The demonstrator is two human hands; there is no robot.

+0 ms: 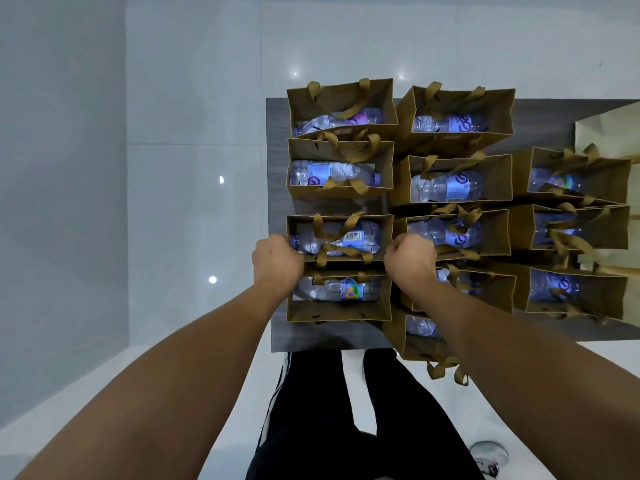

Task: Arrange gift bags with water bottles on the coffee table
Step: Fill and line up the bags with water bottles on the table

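Several brown paper gift bags stand in rows on the dark coffee table (277,168), each with a water bottle lying inside. My left hand (277,259) grips the left end of the third bag (384,225) in the left column. My right hand (410,259) grips that bag's right end. A water bottle (341,237) with a barcode label lies in it under its ribbon handles. A gap of bare table separates this bag from the second bag (341,194) behind it. The nearest bag of the column (339,313) touches the held one.
The middle column's nearest bag (412,348) hangs over the table's front edge. A third column of bags (578,233) stands at the right, with a pale bag (606,133) behind it. White tiled floor surrounds the table; my legs stand at its front edge.
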